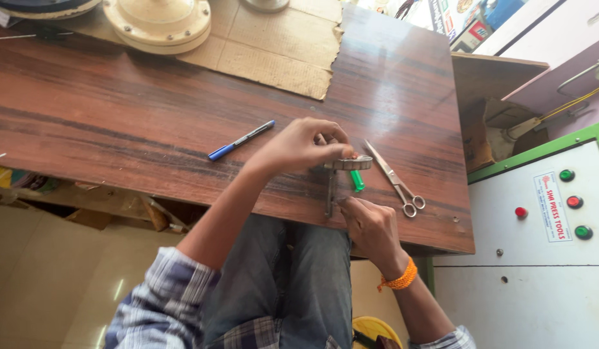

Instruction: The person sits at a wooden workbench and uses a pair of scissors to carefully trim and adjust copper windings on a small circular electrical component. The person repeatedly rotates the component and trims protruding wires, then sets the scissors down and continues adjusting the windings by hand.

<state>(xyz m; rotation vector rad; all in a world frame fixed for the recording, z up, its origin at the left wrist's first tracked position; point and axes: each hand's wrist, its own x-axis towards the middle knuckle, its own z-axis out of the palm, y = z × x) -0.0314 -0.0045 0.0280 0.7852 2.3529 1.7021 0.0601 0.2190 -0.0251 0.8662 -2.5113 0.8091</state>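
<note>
Near the front edge of the wooden table (150,123), at about 5 o'clock from its middle, both hands meet over a small metal assembly. Left hand (299,147) comes in from 8 o'clock, fingers curled shut and pinching a flat grey metal piece (348,163) whose long axis runs 9 to 3. Right hand (370,226) sits at 6 o'clock from that piece, fingers bent, thumb and forefinger tip against the lower end of a thin grey metal bar (329,192); whether it truly grips or only steadies the bar I cannot tell. Bar's long axis runs 12 to 6, so the two parts form a rough T, apparently touching at the top. Left hand is the nearer to the flat piece; right hand the nearer to the bar's free end.

A short green piece (357,180) pokes out under the flat piece toward 5 o'clock, just beside the bar; what it belongs to is unclear.

Surface: dark red-brown wood grain, glossy. Steel scissors (393,179) lie closed at 3 o'clock of the hands, tips to 11, near but apart. Blue pen (240,140) at 10 o'clock, apart. Torn cardboard sheet (267,45) at 12, carrying a round cream-coloured casting (158,22).

Room: white machine cabinet (532,258) with green trim and red and green push-buttons (574,201) at 3 o'clock; pale floor below.
</note>
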